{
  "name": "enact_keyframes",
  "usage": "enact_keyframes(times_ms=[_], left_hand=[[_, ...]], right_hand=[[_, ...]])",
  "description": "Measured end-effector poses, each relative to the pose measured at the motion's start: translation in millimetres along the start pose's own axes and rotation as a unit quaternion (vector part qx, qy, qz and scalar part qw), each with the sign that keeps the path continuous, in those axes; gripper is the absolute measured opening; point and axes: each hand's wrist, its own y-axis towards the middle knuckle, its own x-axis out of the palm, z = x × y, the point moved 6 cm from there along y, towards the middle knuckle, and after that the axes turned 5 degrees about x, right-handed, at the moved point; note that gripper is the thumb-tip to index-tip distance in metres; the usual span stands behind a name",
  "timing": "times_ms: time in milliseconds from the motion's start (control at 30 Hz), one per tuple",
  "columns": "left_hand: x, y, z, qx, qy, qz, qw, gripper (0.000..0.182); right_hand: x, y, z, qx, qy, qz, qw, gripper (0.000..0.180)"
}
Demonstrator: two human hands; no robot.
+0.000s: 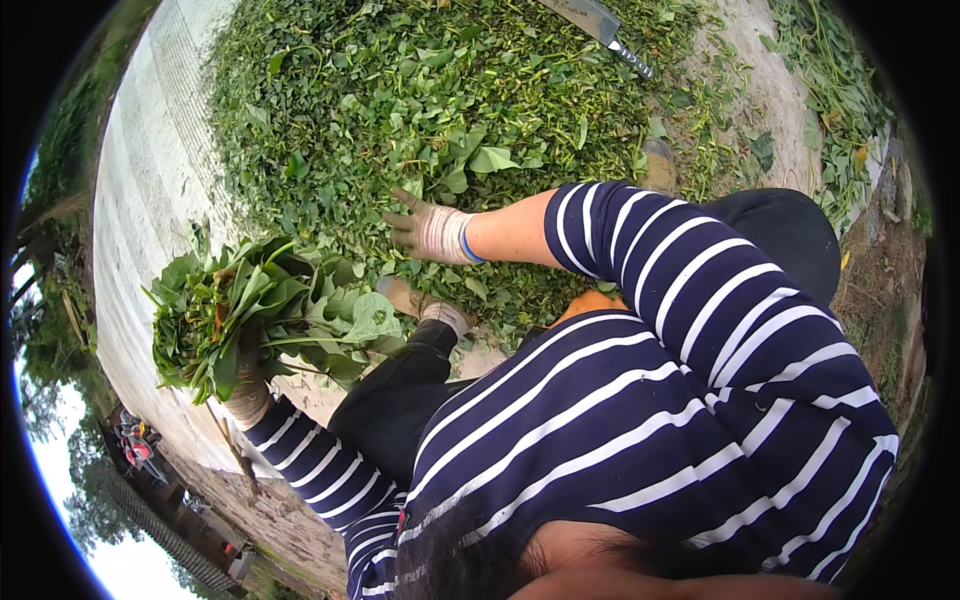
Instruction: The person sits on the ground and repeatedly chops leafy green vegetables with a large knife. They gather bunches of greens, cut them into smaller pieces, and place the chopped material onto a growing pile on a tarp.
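Note:
My left hand (pixel 250 367), in a work glove, grips a thick bunch of broad green leaves with stems (pixel 247 307), held up on the left side. The bunch partly hides its fingers. My right hand (pixel 431 229), in a striped knit glove with a blue cuff, has its fingers spread. It is over the near part of a wide heap of chopped leaves and stems (pixel 450 90); whether it touches them I cannot tell. A few larger whole leaves (pixel 480 159) lie just beyond it. On the heap's far right side rests a large knife (pixel 600 30) with a patterned handle.
Pale concrete ground (pixel 142 187) runs along the left. More uncut leafy vines (pixel 832 90) lie at the far right. My shoes (pixel 405 296) stand at the edge of the heap. A red motorcycle (pixel 137 448) is in the distance at lower left.

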Motion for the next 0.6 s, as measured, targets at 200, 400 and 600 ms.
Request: enact_keyframes(times_ms=[200,400,600], left_hand=[[-1.2,0.6,-7.0,0.011,-0.054,0.019,0.998,0.053],[2.9,-5.9,-32.4,-0.023,-0.039,-0.016,0.999,0.062],[12.4,-22.5,-34.6,0.046,0.146,-0.078,0.985,0.071]], right_hand=[[97.9,11.9,-66.4,-0.181,-0.029,-0.050,0.982,0.021],[41.8,48.5,43.1,-0.054,-0.104,-0.065,0.991,0.021],[-35.0,27.7,224.8,0.316,0.103,-0.037,0.942,0.047]])
